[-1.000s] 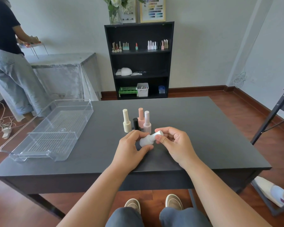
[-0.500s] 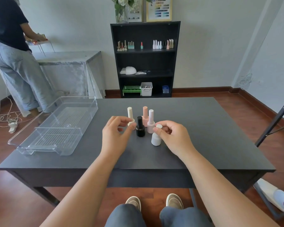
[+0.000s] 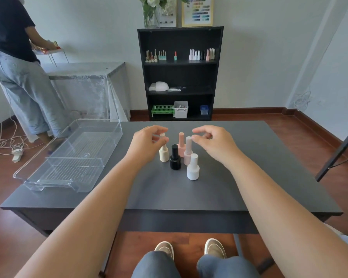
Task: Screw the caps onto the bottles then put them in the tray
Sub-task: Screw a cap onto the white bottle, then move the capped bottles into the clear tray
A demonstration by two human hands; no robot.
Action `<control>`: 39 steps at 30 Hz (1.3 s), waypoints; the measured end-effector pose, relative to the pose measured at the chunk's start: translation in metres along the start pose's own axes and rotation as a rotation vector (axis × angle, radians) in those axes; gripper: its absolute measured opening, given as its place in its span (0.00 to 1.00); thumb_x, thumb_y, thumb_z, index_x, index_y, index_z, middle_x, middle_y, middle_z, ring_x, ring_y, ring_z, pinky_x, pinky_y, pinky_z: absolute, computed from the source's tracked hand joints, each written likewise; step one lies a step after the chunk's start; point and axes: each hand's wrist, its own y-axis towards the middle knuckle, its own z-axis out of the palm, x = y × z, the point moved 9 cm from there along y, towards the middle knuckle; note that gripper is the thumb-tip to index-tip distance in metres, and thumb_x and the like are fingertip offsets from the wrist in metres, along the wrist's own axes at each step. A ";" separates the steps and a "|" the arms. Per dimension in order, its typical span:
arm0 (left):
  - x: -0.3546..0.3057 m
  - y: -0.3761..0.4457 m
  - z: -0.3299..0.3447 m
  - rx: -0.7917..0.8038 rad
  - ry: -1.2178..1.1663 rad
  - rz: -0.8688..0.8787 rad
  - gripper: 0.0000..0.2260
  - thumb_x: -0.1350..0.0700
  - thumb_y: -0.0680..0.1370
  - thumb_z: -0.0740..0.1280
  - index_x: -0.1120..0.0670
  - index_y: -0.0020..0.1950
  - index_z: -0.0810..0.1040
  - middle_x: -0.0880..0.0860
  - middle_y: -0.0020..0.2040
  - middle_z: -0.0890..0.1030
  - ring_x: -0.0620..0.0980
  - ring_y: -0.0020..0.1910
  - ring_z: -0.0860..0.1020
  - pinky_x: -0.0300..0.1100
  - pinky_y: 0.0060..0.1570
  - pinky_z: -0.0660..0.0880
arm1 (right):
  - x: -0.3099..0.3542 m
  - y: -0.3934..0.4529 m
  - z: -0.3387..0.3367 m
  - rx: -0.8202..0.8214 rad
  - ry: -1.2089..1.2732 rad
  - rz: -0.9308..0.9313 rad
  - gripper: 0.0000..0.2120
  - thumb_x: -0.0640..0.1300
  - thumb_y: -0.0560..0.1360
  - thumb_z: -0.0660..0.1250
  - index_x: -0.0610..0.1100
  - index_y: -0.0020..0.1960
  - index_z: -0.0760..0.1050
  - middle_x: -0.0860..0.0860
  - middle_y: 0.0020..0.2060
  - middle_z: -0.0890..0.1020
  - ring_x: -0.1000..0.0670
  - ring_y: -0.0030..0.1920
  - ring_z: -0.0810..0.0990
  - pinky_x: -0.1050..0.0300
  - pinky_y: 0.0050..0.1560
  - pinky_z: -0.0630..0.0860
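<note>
Five capped bottles stand close together mid-table: a cream bottle (image 3: 163, 155), a black bottle (image 3: 175, 160), a peach bottle (image 3: 181, 144), a pale pink bottle (image 3: 188, 151) and a white bottle (image 3: 193, 168) nearest me. My left hand (image 3: 147, 143) curls its thumb and forefinger round the cream bottle's tall cap. My right hand (image 3: 211, 142) hovers with loosely curled fingers, its fingertips right beside the pale pink bottle's cap and holding nothing. The clear plastic tray (image 3: 100, 123) lies on the table's left side with nothing in it.
The dark table (image 3: 249, 167) stretches bare to the right of the bottles. Behind it stands a black shelf (image 3: 180, 77) with more bottles. A person (image 3: 18, 73) works at another table at the far left. A dark frame (image 3: 338, 153) leans at the right edge.
The white bottle went from both hands, lying sideways, to standing on the table. My right hand let it go and rose toward the pale pink bottle. My left hand closed on the cream bottle's cap.
</note>
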 end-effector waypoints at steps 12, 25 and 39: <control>0.001 0.008 -0.065 -0.082 -0.032 0.035 0.08 0.54 0.74 0.73 0.46 0.52 0.81 0.42 0.40 0.79 0.32 0.33 0.76 0.23 0.34 0.69 | 0.014 0.023 0.003 0.073 -0.210 0.009 0.05 0.50 0.72 0.72 0.49 0.42 0.82 0.56 0.36 0.80 0.55 0.35 0.77 0.62 0.29 0.66; 0.069 0.046 -0.219 -0.305 0.000 -0.075 0.06 0.52 0.71 0.76 0.46 0.47 0.84 0.47 0.40 0.85 0.44 0.39 0.82 0.40 0.43 0.79 | 0.167 0.078 0.056 0.013 -0.059 -0.330 0.06 0.45 0.75 0.69 0.46 0.50 0.82 0.58 0.44 0.78 0.62 0.40 0.73 0.70 0.39 0.65; 0.167 0.101 -0.221 -0.188 0.256 -0.131 0.09 0.61 0.76 0.65 0.50 0.51 0.81 0.50 0.45 0.82 0.43 0.36 0.75 0.38 0.41 0.72 | 0.198 0.147 0.249 0.247 -0.074 -0.256 0.11 0.39 0.76 0.64 0.45 0.56 0.81 0.48 0.53 0.83 0.51 0.48 0.79 0.64 0.45 0.73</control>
